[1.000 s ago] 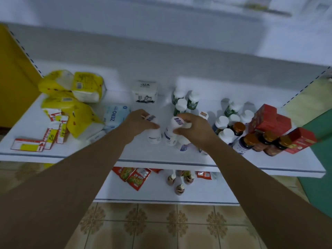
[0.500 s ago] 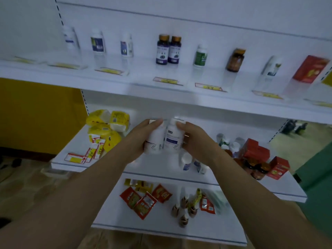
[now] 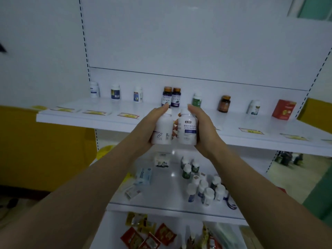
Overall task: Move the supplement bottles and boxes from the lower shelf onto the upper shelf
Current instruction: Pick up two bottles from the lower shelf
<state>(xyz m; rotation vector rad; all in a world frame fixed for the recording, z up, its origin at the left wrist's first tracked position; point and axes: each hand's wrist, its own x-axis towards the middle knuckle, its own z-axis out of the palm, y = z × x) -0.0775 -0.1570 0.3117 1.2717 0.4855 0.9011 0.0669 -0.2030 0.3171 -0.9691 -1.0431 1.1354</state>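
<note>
My left hand grips a plain white bottle and my right hand grips a white bottle with a blue label. Both bottles are upright, side by side, held in front of the upper shelf's front edge. On that upper shelf stand several bottles, among them two dark amber-capped ones right behind my fingers, and a red box at the right. Below, the lower shelf holds a cluster of white-capped bottles and green-labelled ones.
Yellow price tags lie along the upper shelf's front. A white box and a blue ZERO pack rest on the lower shelf. Red sachets fill the bottom shelf. A yellow panel stands at left.
Both hands have lifted the two white bottles from the lower shelf up to the level of the upper shelf. The view has tilted upward with them.
</note>
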